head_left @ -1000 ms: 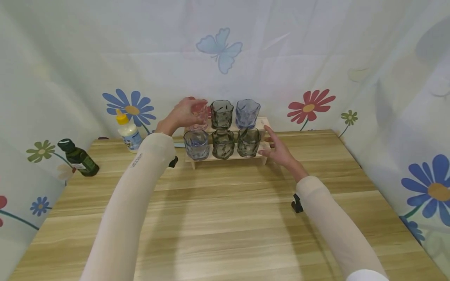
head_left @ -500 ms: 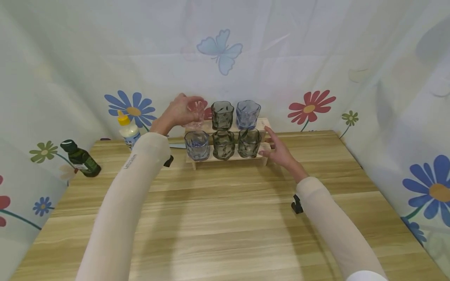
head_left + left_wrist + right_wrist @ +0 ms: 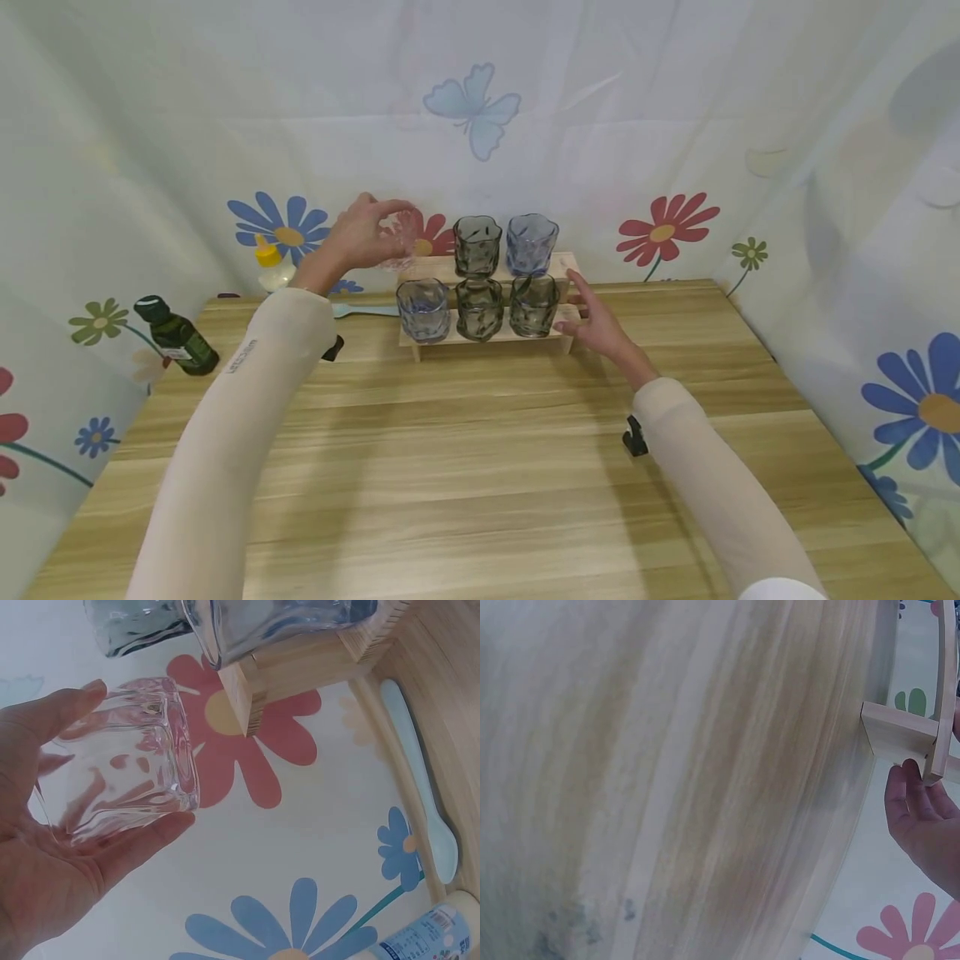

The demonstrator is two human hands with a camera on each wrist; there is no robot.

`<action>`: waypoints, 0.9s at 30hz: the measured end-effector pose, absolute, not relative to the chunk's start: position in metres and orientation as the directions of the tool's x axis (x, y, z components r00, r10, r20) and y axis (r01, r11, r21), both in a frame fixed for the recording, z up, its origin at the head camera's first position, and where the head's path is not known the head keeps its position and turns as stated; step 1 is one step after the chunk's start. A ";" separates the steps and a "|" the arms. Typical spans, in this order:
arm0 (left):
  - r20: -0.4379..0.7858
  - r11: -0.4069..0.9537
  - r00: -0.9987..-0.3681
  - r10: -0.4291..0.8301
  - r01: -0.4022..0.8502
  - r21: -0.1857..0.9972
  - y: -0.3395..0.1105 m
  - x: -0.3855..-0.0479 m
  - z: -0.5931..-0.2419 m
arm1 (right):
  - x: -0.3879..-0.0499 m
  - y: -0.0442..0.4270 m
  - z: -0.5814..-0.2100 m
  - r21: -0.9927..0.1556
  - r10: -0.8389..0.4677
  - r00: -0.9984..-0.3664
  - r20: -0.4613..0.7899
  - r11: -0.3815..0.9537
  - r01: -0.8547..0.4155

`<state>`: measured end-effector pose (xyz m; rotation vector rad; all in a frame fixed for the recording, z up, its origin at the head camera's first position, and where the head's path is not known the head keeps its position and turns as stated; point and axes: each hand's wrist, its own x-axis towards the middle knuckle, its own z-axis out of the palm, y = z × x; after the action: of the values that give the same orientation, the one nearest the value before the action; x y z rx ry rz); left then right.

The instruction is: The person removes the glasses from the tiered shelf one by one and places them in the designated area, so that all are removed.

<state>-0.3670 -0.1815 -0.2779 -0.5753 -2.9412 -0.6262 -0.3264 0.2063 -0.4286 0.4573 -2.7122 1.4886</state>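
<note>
My left hand [image 3: 352, 237] grips a clear pinkish drinking glass [image 3: 142, 761], thumb and fingers on opposite sides. It holds the glass in the air, left of the upper tier of a two-tier wooden rack [image 3: 437, 268]. At the rack's right end, my right hand [image 3: 598, 327] holds the lower shelf, fingers and thumb on either side in the right wrist view. A grey glass [image 3: 477, 248] and a blue glass [image 3: 531, 244] stand on the upper tier. Another blue glass [image 3: 423, 312] and two grey glasses [image 3: 480, 310] stand on the lower one.
A light-blue spoon [image 3: 420, 780] lies on the wooden table [image 3: 480, 467] left of the rack. Further left are a yellow-capped bottle [image 3: 272, 262], partly behind my left arm, and a dark green bottle [image 3: 178, 337]. A flowered curtain [image 3: 480, 183] hangs behind.
My left hand has moved left with the pinkish glass, from over the upper tier's left end to beside it. More of the spoon shows. The right hand stays at the rack.
</note>
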 end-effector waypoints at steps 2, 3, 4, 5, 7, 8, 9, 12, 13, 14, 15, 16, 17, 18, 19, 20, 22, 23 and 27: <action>0.159 0.843 -0.926 0.341 0.376 0.384 -0.184 -0.365 -0.279 | -0.326 0.206 -0.428 -0.825 -0.245 -0.958 0.151 0.503 -0.258; 0.161 0.841 -0.927 0.338 0.374 0.391 -0.185 -0.363 -0.279 | -0.325 0.206 -0.428 -0.825 -0.242 -0.959 0.148 0.505 -0.255; 0.165 0.839 -0.928 0.335 0.373 0.396 -0.187 -0.362 -0.279 | -0.325 0.206 -0.428 -0.824 -0.241 -0.959 0.146 0.507 -0.253; 0.169 0.837 -0.928 0.332 0.373 0.400 -0.188 -0.361 -0.280 | -0.325 0.206 -0.428 -0.824 -0.238 -0.961 0.144 0.509 -0.249; 0.181 0.836 -0.928 0.325 0.371 0.404 -0.191 -0.357 -0.280 | -0.325 0.207 -0.429 -0.824 -0.233 -0.962 0.141 0.511 -0.244; 0.186 0.835 -0.928 0.323 0.371 0.407 -0.193 -0.355 -0.281 | -0.325 0.207 -0.429 -0.823 -0.233 -0.962 0.140 0.513 -0.244; 0.190 0.833 -0.929 0.318 0.370 0.411 -0.195 -0.353 -0.281 | -0.325 0.207 -0.429 -0.824 -0.231 -0.963 0.136 0.513 -0.240; 0.200 0.837 -0.930 0.308 0.365 0.407 -0.201 -0.346 -0.282 | -0.326 0.207 -0.429 -0.825 -0.233 -0.963 0.133 0.512 -0.238; 0.197 0.838 -0.931 0.306 0.362 0.408 -0.203 -0.343 -0.283 | -0.326 0.207 -0.429 -0.825 -0.234 -0.963 0.133 0.512 -0.239; 0.196 0.839 -0.932 0.305 0.361 0.407 -0.205 -0.341 -0.283 | -0.325 0.207 -0.428 -0.826 -0.234 -0.963 0.130 0.512 -0.236; 0.194 0.842 -0.933 0.303 0.358 0.405 -0.208 -0.339 -0.284 | -0.325 0.207 -0.428 -0.828 -0.233 -0.964 0.127 0.511 -0.233; 0.190 0.846 -0.934 0.302 0.355 0.399 -0.210 -0.337 -0.285 | -0.325 0.207 -0.428 -0.828 -0.233 -0.964 0.127 0.510 -0.232; 0.186 0.847 -0.935 0.301 0.352 0.398 -0.212 -0.335 -0.286 | -0.325 0.207 -0.428 -0.828 -0.234 -0.964 0.126 0.510 -0.232; 0.184 0.852 -0.936 0.299 0.349 0.391 -0.214 -0.333 -0.287 | -0.325 0.207 -0.429 -0.828 -0.236 -0.964 0.125 0.510 -0.232; 0.179 0.854 -0.938 0.296 0.344 0.391 -0.217 -0.331 -0.289 | -0.325 0.206 -0.429 -0.829 -0.235 -0.964 0.125 0.509 -0.232; 0.176 0.856 -0.940 0.293 0.340 0.390 -0.219 -0.329 -0.290 | -0.326 0.206 -0.429 -0.830 -0.233 -0.964 0.124 0.508 -0.230; 0.170 0.858 -0.942 0.289 0.334 0.390 -0.224 -0.325 -0.293 | -0.326 0.207 -0.430 -0.831 -0.234 -0.964 0.129 0.504 -0.234; 0.172 0.857 -0.942 0.289 0.334 0.392 -0.226 -0.324 -0.295 | -0.326 0.207 -0.430 -0.832 -0.234 -0.963 0.132 0.502 -0.236; 0.182 0.855 -0.940 0.287 0.337 0.394 -0.235 -0.316 -0.301 | -0.326 0.207 -0.431 -0.833 -0.238 -0.961 0.145 0.495 -0.248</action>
<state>-0.3160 -0.2350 -0.3013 -0.4923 -2.9129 -0.6504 -0.3259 0.2066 -0.4306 0.4396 -2.7071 1.5101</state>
